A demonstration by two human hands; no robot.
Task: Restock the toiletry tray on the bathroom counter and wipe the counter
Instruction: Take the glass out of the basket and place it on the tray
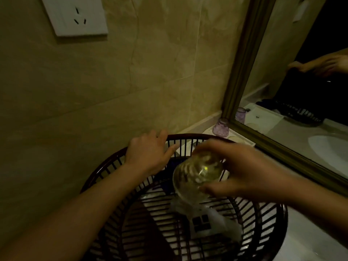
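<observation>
Fingers of the right hand [243,176] pinch a clear ribbed glass tumbler [197,174] above the dark slatted round basket [263,219]; left hand [148,155], fingers spread, rests on its rim.

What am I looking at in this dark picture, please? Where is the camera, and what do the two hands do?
The camera sits on a person's head and looks down at their own bare hands; there is no machine. The left hand rests on the rim of a dark round slatted basket, which stands on a pale bathroom counter. The right hand holds a clear drinking glass, tilted, above the basket. Behind the basket, a white tray carries a purple glass cup turned upside down. On the right is a framed mirror; on the wall, a white power socket.
</observation>
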